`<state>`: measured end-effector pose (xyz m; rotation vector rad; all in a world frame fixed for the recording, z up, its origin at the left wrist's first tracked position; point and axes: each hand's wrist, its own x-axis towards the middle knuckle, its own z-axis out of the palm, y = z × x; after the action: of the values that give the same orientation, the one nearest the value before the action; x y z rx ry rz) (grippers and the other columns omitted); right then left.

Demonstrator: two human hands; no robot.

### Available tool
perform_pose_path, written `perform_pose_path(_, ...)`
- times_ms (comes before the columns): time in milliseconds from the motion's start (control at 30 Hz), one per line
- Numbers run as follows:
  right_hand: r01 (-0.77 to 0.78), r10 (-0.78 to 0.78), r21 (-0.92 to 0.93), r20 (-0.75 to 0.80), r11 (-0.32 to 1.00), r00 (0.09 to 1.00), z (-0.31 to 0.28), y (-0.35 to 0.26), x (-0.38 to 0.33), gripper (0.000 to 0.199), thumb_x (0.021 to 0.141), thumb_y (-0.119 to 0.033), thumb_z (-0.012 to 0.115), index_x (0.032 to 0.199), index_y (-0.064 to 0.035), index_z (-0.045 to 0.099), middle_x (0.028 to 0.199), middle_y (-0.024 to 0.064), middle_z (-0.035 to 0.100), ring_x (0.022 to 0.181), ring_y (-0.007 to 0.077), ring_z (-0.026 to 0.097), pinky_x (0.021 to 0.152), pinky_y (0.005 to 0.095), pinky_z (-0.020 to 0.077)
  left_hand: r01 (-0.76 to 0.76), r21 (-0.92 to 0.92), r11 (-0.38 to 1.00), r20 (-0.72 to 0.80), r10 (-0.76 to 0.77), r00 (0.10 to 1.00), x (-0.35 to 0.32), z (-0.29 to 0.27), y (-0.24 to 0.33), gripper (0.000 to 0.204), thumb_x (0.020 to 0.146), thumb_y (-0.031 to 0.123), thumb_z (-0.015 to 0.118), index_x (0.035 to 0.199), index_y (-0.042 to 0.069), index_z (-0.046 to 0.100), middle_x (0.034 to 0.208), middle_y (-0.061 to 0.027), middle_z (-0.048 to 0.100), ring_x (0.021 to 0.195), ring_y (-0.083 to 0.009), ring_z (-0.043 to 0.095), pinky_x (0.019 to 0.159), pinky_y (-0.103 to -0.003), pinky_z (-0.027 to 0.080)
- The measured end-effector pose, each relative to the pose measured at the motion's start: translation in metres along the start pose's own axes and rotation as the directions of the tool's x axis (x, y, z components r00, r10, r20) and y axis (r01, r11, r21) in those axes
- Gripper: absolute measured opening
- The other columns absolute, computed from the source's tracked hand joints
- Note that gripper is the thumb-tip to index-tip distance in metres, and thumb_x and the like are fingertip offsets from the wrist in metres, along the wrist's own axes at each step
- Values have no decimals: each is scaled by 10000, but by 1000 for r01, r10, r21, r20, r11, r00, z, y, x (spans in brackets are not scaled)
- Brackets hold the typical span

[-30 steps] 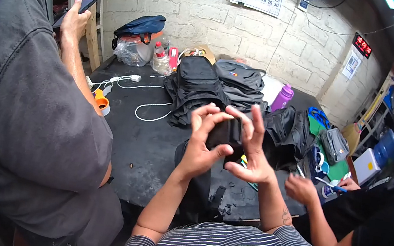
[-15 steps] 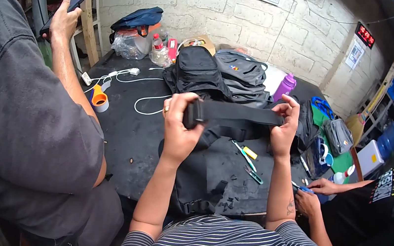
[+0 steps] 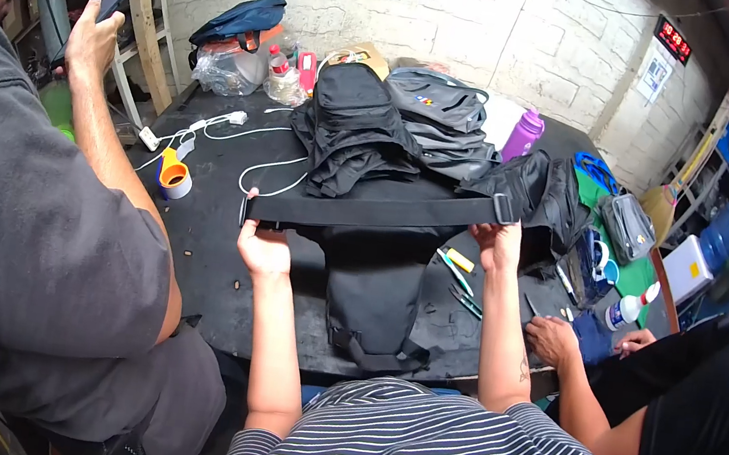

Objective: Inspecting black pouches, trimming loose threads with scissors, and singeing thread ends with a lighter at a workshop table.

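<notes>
My left hand (image 3: 264, 249) grips one end of a wide black webbing strap (image 3: 376, 212), next to a buckle piece at that end. The other end, with a square black buckle (image 3: 502, 209), is in my right hand (image 3: 498, 245), whose fingers are partly hidden behind it. Between them the strap is stretched nearly straight, rising slightly to the right. Under it hangs or lies a black bag (image 3: 372, 288), its lower end near the table's front edge with a smaller strap and buckle; the strap hides its upper join.
Black and grey backpacks (image 3: 443, 118) are piled at the back beside a purple bottle (image 3: 524, 136). A tape dispenser (image 3: 173, 175) and white cables lie left; thread snips (image 3: 466, 302) and a yellow piece (image 3: 460, 260) lie right. People stand on both sides, one holding a phone (image 3: 114, 1).
My hands have moved apart, and the strap has gone from bunched to stretched out. The black bag below shows more fully. At right, the other person's hands have shifted.
</notes>
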<state>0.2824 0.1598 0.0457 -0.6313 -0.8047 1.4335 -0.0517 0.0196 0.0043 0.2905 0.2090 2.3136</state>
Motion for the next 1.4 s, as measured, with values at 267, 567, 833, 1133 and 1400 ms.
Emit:
perform_pose_path(267,511,-513,-467,135,721,848,37,-1,-21,653,739,6,729,1269,-47,351,826,12,614,743,66,551,664,198,429,124,128,984,-533,-37,846,20,-48,11,262,953,197,424,1116,56,572,1137,-118,584,1002,-252,566,882,-418,457)
perform_pose_path(567,278,-256,-548,118,789,959,21,19,-3,644,738,-16,706,1283,-83,371,772,10,580,577,68,507,499,194,376,160,154,975,-502,-62,863,30,-91,17,232,888,84,507,1113,59,555,1059,-113,607,954,-252,576,859,-396,462)
perform_pose_path(833,170,-112,-423,160,890,981,2,22,3,561,794,-74,717,1237,-5,378,645,9,551,472,74,507,456,186,392,260,535,804,-532,81,843,9,-67,19,655,752,-57,476,1378,116,390,1097,-120,544,1001,-214,515,922,-433,407)
perform_pose_path(1133,73,14,-775,105,627,994,-57,35,2,176,783,-54,672,927,-7,583,660,20,594,510,73,539,468,223,437,-341,865,368,192,386,902,-3,20,-26,348,802,-77,507,1134,-9,586,1124,-111,603,1058,-191,560,958,-309,413)
perform_pose_path(1400,19,-25,-998,21,-59,999,-91,34,-30,198,722,-165,694,861,-50,614,806,126,601,783,298,617,722,399,488,-526,817,-236,451,-307,838,-11,45,-106,508,788,182,625,1263,36,518,1285,-184,520,1286,-369,385,1076,-452,284)
